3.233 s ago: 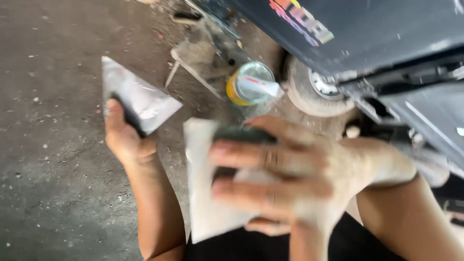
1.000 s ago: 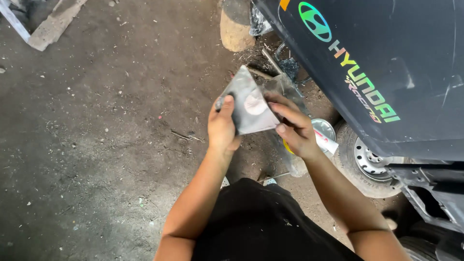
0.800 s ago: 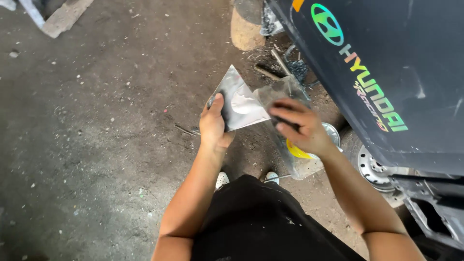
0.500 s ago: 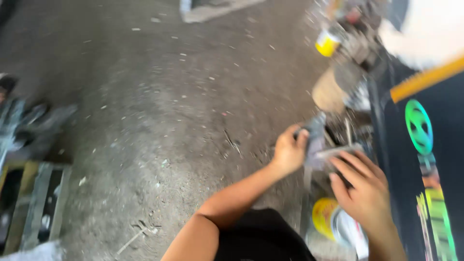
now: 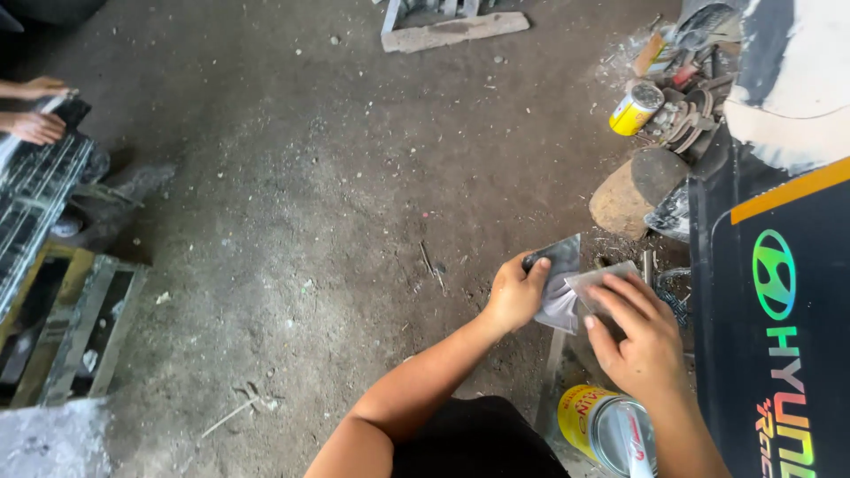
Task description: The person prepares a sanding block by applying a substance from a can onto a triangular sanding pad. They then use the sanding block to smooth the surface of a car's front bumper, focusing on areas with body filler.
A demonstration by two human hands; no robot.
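Note:
My left hand (image 5: 512,295) grips a flat grey metal scraper blade (image 5: 560,281) by its edge. My right hand (image 5: 639,335) holds a second pale flat scraper (image 5: 598,285) pressed against the first blade. Both hands are low over the dirt floor, beside a black vehicle panel (image 5: 779,310) with coloured lettering. An open yellow tin (image 5: 604,424) with a stick in it stands just below my right hand.
A rounded stone block (image 5: 630,190), another yellow tin (image 5: 634,110) and scrap parts lie at the upper right. Another person's hands (image 5: 34,108) work on a black grille (image 5: 35,199) at the left edge. A wooden plank (image 5: 452,32) lies at the top.
The view has swung left and pulled back, now showing the floor and another person's hands. My hands still hold the two blades together, now near the right side.

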